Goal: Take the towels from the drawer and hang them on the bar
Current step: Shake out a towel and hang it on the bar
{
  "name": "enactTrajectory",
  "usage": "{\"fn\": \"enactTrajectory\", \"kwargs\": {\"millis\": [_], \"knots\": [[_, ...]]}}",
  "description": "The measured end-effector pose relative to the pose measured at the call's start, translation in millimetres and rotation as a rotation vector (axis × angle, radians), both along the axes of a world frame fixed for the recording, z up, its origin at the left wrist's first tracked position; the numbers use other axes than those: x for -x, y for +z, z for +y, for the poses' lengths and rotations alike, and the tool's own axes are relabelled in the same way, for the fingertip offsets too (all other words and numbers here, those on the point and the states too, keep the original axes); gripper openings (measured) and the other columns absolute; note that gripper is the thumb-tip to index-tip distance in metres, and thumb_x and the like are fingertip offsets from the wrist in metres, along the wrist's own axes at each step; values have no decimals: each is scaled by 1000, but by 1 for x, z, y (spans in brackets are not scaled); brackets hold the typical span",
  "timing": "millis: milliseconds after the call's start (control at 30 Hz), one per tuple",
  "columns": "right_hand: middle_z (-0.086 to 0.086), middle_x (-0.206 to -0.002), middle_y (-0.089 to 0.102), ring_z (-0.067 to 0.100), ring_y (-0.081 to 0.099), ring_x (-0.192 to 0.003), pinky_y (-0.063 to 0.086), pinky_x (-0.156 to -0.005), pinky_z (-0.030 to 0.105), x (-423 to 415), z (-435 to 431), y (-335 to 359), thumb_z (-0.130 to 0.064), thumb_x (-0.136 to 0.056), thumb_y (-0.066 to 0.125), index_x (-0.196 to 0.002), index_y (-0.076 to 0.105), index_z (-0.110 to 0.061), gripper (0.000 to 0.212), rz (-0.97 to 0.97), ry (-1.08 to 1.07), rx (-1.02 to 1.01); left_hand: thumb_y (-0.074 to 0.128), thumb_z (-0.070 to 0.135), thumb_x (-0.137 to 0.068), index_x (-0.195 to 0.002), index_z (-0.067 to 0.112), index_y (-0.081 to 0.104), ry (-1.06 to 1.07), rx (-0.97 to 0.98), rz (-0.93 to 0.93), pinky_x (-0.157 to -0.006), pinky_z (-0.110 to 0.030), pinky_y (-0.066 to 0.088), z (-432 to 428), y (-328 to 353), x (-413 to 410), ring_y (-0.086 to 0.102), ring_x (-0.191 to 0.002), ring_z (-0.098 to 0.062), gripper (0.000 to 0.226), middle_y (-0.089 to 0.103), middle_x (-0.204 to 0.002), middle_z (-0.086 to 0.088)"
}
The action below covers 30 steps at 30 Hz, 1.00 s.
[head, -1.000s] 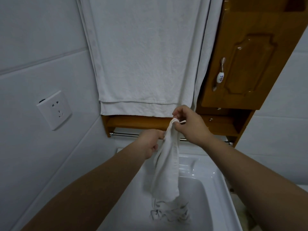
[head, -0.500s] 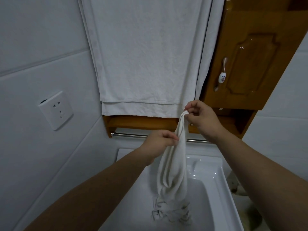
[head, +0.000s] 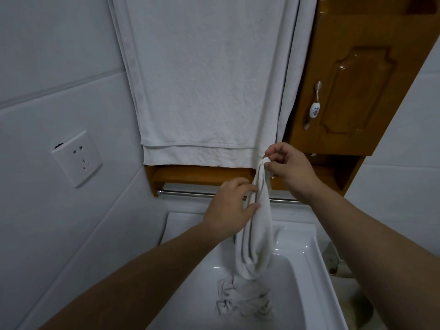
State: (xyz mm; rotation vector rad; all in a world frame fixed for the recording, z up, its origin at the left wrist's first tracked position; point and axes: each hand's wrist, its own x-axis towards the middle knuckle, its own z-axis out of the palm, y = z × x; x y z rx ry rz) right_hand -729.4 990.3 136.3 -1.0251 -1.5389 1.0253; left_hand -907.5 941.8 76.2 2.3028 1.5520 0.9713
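Right hand (head: 292, 172) pinches the top corner of the small towel (head: 257, 241); left hand (head: 226, 208) grips the bunched cloth just below. It hangs like a rope, long axis vertical, its tail heaped in the sink (head: 307, 236). The bar (head: 185, 193) runs left to right just beyond the knuckles, under the wooden shelf (head: 202, 173), with the left hand nearer. Bare rail shows to the left. The gap between shelf and bar looks tight, and the large hung towel (head: 209, 79) ends above it.
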Motion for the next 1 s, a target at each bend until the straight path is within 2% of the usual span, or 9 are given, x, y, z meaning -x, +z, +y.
{"fn": "enactTrajectory", "kwargs": {"millis": [100,333,500,600,700,767,833,933,1000], "knots": [[6,-84,61,21,57,-78,51,-75,36,2,-1,0,3,-88,67,-100,64,-16,23,-2,-1,5,67,42,-88,-124,26,63,45,-45,-46,-100,-21,32,1,1,-3,40,-125,-9,40,49,-135,9],[5,-79,61,19,56,-74,50,-67,29,8,-4,4,2,-89,66,-101,63,-12,19,-2,-20,3,65,49,-87,-110,21,70,49,23,-4,-101,-30,40,7,-3,-6,41,-122,-12,37,51,-133,9],[9,-84,63,24,60,-80,54,-73,39,5,-4,12,2,-90,64,-101,63,-13,19,31,-53,-2,60,52,-90,-119,19,70,46,72,59,-101,-33,43,9,-3,-5,44,-122,-14,45,57,-131,9],[11,-85,61,22,60,-78,54,-72,34,2,-3,17,4,-90,62,-99,62,-15,21,121,-73,12,61,53,-89,-119,20,71,69,141,92,-102,-30,41,11,-8,2,45,-123,-12,45,58,-132,9],[16,-90,57,25,58,-82,54,-77,36,-3,0,19,5,-89,63,-99,62,-15,23,176,-98,28,66,51,-86,-104,20,77,54,205,33,-83,-20,42,11,-11,8,56,-107,-8,37,65,-121,11],[14,-89,58,25,59,-83,55,-78,38,-5,2,19,4,-89,64,-100,62,-15,23,180,-114,38,67,52,-85,-107,22,76,27,235,25,-75,-16,39,9,-14,11,57,-96,-4,39,66,-118,13],[11,-85,58,23,59,-80,54,-78,38,-7,4,19,4,-89,64,-101,62,-14,23,180,-131,39,64,56,-85,-116,24,73,-2,235,101,-84,-20,41,8,-18,13,53,-103,-5,46,64,-124,12],[2,-76,54,19,56,-76,53,-78,36,-11,6,20,5,-89,63,-99,63,-16,23,189,-171,38,58,64,-85,-130,24,64,7,261,240,-104,-35,41,7,-31,20,47,-126,-16,61,57,-137,9],[1,-76,55,18,57,-79,52,-80,35,-15,7,21,4,-90,63,-97,63,-17,23,203,-205,41,58,64,-85,-132,21,62,32,311,273,-109,-37,37,5,-39,27,40,-132,-17,64,51,-143,6]]}}
